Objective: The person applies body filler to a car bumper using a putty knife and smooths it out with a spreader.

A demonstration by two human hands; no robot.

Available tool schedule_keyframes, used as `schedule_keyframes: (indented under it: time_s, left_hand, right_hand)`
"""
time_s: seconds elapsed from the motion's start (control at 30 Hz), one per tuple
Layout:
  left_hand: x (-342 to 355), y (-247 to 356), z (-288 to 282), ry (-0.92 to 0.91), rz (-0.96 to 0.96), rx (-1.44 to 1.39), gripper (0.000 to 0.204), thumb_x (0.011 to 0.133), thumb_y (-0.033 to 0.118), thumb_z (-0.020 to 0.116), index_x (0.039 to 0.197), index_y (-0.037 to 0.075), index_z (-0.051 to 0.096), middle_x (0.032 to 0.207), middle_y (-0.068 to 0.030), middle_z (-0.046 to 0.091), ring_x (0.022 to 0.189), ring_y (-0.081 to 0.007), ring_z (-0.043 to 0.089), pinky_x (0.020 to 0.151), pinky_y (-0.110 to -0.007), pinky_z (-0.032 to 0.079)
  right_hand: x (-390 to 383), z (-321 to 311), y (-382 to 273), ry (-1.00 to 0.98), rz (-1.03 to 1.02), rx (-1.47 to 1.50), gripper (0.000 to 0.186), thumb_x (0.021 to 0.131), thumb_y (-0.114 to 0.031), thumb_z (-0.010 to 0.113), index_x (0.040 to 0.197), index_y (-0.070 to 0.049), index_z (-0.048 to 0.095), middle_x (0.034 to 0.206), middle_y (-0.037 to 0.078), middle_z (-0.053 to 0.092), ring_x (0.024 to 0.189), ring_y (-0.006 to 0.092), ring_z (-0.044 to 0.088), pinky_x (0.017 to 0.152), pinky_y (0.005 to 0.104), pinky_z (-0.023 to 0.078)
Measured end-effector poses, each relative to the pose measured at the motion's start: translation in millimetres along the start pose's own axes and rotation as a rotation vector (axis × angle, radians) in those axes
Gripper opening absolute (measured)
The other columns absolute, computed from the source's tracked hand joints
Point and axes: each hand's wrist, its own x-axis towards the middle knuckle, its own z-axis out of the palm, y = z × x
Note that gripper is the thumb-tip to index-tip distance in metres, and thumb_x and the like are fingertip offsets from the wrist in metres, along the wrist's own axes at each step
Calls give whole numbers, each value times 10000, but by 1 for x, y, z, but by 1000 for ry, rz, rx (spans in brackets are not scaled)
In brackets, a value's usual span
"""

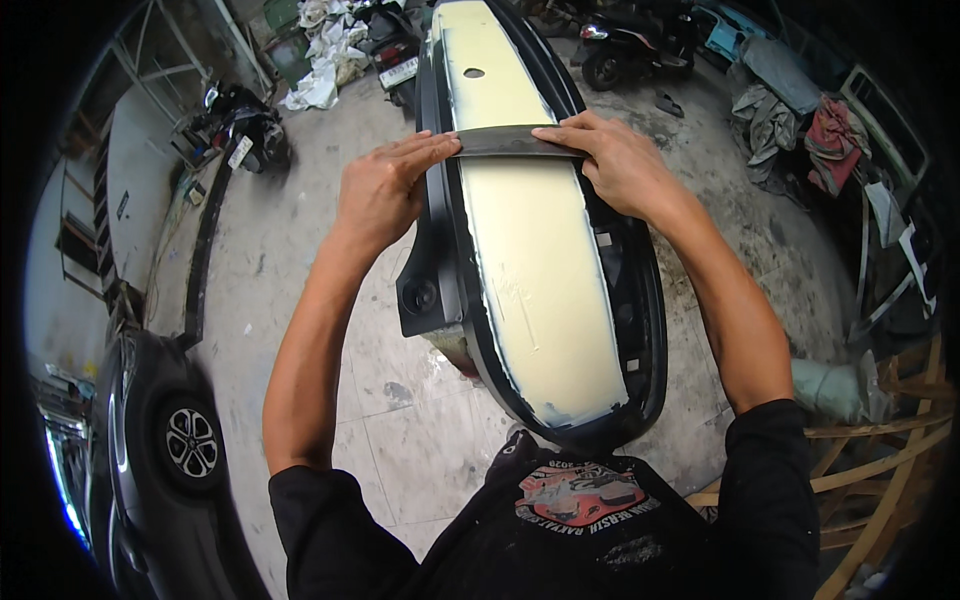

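Note:
A long black car bumper (648, 345) stretches away from my body, and a band of cream-coloured filler (535, 260) covers its upper face. The band is mostly smooth, with some thin ridges toward the near end and uneven edges. Across it lies a wide, thin, dark spreader blade (497, 143). My left hand (382, 192) grips the blade's left end, fingers pointing inward on top. At the other end my right hand (622, 163) holds it, fingertips pressed on its top. Past the blade, a dark round hole (474, 73) shows in the cream band.
A dark car (165, 460) stands at lower left. Motorbikes (240, 130) are parked at the left and along the back. Crumpled pale sheets (330, 50) lie at the back; cloths (835, 140) hang at the right. Wooden strips (880, 470) fill the lower right, beside a pale green wrapped bundle (830, 388).

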Motion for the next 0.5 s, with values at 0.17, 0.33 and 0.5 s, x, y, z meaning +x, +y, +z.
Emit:
schedule_keyframes:
  time_s: [0.17, 0.33, 0.5]
  left_hand:
    - [-13, 17, -10, -12, 9, 3, 447, 750, -97, 554, 1108, 123, 707, 1161, -47, 695, 1125, -268, 642, 934, -369, 523]
    - [-48, 59, -27, -15, -24, 40, 372, 795, -87, 562, 1081, 92, 720, 1153, -81, 699, 1150, -281, 634, 980, -393, 492]
    - [-91, 110, -40, -39, -65, 84, 321, 798, 21, 623, 1092, 104, 722, 1172, -64, 697, 1167, -282, 622, 1006, -413, 473]
  right_hand:
    - [-21, 10, 1, 75, -45, -22, 512, 881, -30, 541, 1304, -310, 613, 1306, 14, 567, 1203, 225, 530, 989, 479, 418]
    - [-66, 3, -20, 109, -121, -12, 486, 872, -62, 563, 1287, -308, 623, 1322, 54, 548, 1240, 312, 492, 992, 533, 389]
    - [-118, -8, -35, 53, -168, 25, 481, 864, -84, 574, 1293, -295, 614, 1364, 119, 512, 1290, 431, 421, 1012, 639, 327]
